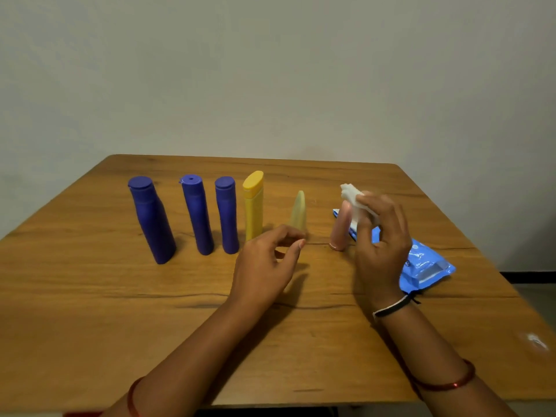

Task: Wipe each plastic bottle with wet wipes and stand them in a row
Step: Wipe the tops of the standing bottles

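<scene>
Three blue bottles stand in a row on the wooden table [90, 296]: a wide one [152, 221], then two slimmer ones [197, 216] [227, 216]. Beside them stand a yellow bottle [253, 206] and a pale yellow tube [298, 210]. A pink tube [340, 228] stands cap-down further right. My right hand [380, 236] holds a crumpled white wet wipe [355, 197] against the pink tube's top. My left hand [264, 266] hovers just in front of the pale tube, fingers loosely curled and holding nothing.
A blue pack of wet wipes [427, 266] lies on the table behind my right hand, near the right edge. A plain wall stands behind the table's far edge.
</scene>
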The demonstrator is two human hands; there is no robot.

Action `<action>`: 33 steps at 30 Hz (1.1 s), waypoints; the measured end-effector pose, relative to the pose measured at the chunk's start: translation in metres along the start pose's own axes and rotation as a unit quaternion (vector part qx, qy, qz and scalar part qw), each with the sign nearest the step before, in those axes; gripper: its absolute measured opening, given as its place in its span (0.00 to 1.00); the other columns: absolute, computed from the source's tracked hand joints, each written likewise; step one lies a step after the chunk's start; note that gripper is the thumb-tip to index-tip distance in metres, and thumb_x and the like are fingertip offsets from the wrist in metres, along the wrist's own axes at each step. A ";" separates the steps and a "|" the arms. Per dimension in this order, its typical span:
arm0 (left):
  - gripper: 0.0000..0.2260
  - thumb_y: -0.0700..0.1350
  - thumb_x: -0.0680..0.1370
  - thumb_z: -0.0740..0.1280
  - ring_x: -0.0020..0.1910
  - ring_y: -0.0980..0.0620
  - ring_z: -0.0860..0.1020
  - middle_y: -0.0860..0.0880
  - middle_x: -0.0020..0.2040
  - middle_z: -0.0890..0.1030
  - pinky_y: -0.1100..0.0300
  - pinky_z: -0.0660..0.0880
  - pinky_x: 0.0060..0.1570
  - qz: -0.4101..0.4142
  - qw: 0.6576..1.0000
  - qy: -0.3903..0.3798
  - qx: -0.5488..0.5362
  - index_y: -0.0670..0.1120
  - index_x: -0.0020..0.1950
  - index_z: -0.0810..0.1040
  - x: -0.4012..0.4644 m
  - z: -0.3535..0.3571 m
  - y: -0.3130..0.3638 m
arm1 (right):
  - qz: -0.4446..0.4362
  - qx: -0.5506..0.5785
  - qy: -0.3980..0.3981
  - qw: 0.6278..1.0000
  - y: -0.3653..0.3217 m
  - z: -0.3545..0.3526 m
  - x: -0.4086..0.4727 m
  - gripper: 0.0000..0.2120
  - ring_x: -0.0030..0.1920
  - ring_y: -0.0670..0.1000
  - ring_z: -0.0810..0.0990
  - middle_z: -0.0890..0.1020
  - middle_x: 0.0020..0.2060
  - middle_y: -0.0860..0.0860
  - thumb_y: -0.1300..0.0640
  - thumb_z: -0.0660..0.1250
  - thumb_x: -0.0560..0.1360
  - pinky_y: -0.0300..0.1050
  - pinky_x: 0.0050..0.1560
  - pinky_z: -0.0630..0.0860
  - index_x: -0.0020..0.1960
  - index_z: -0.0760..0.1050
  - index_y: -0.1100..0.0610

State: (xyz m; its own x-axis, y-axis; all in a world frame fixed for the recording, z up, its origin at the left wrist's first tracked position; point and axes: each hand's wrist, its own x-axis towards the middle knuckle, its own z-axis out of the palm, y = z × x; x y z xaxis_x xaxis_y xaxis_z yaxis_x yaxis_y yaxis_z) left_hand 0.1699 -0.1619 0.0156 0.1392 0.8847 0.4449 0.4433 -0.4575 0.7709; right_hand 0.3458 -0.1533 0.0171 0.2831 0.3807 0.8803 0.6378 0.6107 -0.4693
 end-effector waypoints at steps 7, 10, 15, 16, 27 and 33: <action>0.07 0.45 0.78 0.67 0.50 0.63 0.79 0.59 0.48 0.83 0.70 0.76 0.47 0.025 0.999 0.045 0.003 0.50 0.55 0.81 -0.006 -0.036 -0.008 | -0.032 0.035 -0.121 0.992 -0.049 0.039 -0.023 0.11 0.52 0.52 0.79 0.81 0.47 0.57 0.75 0.65 0.71 0.38 0.72 0.54 0.50 0.79 0.66; 0.07 0.44 0.77 0.66 0.49 0.62 0.80 0.60 0.45 0.82 0.71 0.75 0.47 0.011 0.997 0.083 -0.001 0.52 0.53 0.80 -0.012 -0.057 -0.017 | 0.036 0.100 -0.151 0.983 -0.062 0.056 -0.027 0.11 0.52 0.45 0.78 0.81 0.48 0.53 0.71 0.65 0.73 0.27 0.59 0.64 0.53 0.78 0.62; 0.06 0.40 0.78 0.66 0.47 0.57 0.81 0.57 0.44 0.82 0.66 0.76 0.46 -0.022 0.984 0.173 -0.027 0.48 0.50 0.81 -0.021 -0.089 -0.035 | 0.105 0.136 -0.199 0.965 -0.066 0.078 -0.038 0.11 0.51 0.43 0.78 0.81 0.48 0.47 0.66 0.65 0.76 0.33 0.48 0.73 0.55 0.77 0.55; 0.05 0.40 0.78 0.66 0.46 0.57 0.81 0.57 0.43 0.82 0.63 0.77 0.46 -0.026 0.982 0.186 -0.026 0.47 0.50 0.81 -0.022 -0.095 -0.039 | 0.108 0.136 -0.207 0.963 -0.068 0.082 -0.040 0.10 0.50 0.42 0.78 0.81 0.48 0.47 0.66 0.65 0.76 0.33 0.47 0.72 0.54 0.78 0.56; 0.06 0.44 0.77 0.66 0.48 0.58 0.73 0.55 0.49 0.73 0.63 0.73 0.46 0.028 0.939 0.331 0.092 0.49 0.54 0.75 -0.016 -0.126 -0.042 | 0.051 0.132 -0.209 0.968 -0.087 0.093 -0.029 0.17 0.54 0.43 0.77 0.80 0.52 0.50 0.67 0.67 0.74 0.37 0.51 0.75 0.61 0.76 0.57; 0.21 0.61 0.72 0.69 0.73 0.42 0.57 0.44 0.70 0.67 0.46 0.53 0.72 0.037 0.895 0.303 0.324 0.51 0.58 0.78 0.024 -0.150 -0.023 | -0.062 0.046 -0.200 0.977 -0.099 0.108 0.049 0.15 0.49 0.48 0.75 0.80 0.46 0.51 0.66 0.69 0.72 0.32 0.49 0.69 0.58 0.79 0.58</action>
State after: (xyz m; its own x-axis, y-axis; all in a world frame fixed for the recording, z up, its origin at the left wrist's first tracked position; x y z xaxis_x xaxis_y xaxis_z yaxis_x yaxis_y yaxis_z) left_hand 0.0296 -0.1440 0.0767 -0.2293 0.5529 0.8011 0.9010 -0.1907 0.3896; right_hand 0.2194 -0.1203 0.0995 -0.1061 0.5302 0.8412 0.5777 0.7214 -0.3818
